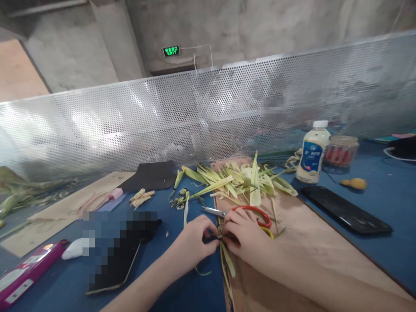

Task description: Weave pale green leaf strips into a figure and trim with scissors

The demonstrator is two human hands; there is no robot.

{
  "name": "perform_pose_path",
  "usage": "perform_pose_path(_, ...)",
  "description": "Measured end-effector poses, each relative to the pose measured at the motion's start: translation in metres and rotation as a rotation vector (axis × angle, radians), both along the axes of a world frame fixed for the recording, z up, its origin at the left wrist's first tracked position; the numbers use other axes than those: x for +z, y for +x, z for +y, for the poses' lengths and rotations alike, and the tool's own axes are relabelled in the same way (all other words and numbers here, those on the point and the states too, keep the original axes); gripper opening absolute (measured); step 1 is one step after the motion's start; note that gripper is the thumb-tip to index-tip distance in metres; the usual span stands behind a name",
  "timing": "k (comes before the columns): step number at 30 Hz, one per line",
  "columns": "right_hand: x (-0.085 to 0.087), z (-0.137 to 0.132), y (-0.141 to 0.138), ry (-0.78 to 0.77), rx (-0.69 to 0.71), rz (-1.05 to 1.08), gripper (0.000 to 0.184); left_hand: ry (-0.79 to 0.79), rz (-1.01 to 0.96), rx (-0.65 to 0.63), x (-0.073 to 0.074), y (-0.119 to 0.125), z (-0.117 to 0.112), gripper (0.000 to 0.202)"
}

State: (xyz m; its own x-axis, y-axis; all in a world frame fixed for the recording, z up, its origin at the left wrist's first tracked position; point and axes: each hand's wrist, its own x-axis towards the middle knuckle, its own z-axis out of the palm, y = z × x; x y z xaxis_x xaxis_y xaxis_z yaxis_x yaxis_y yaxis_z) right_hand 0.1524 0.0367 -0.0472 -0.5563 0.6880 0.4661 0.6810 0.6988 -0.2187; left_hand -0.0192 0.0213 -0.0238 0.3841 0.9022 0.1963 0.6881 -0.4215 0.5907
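My left hand [194, 242] and my right hand [244, 236] meet at the edge of a brown board [312, 242], both pinched on a small bundle of green leaf strips [226, 260] whose ends trail toward me. Something dark sits between the fingertips; I cannot make it out. Red-handled scissors [242, 212] lie just behind my right hand, blades pointing left. A heap of cut green and pale leaf strips [237, 180] is spread across the far end of the board.
A white bottle [312, 152] and a clear jar [341, 149] stand at the back right, a dark phone [349, 210] beside the board. Left: a magenta case [27, 271], a black pouch [121, 255], brown paper [69, 203]. A perforated metal screen [162, 121] bounds the blue table.
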Motion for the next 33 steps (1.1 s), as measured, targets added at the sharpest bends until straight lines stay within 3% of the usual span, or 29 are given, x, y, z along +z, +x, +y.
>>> perform_pose_path(13,-0.0004,0.0003,0.0006,-0.086,-0.007,0.085,0.007,0.005,0.008,0.01,0.0008,0.0004,0.0019,0.007)
perform_pose_path(21,-0.0031,0.0032,0.0025,-0.125,0.007,0.122,0.008,0.052,0.018,0.037,-0.0078,0.0015,0.0069,0.005)
perform_pose_path(33,0.0014,0.0033,0.0008,-0.175,-0.006,0.143,0.007,0.011,0.042,0.042,-0.0038,0.0026,0.0071,0.007)
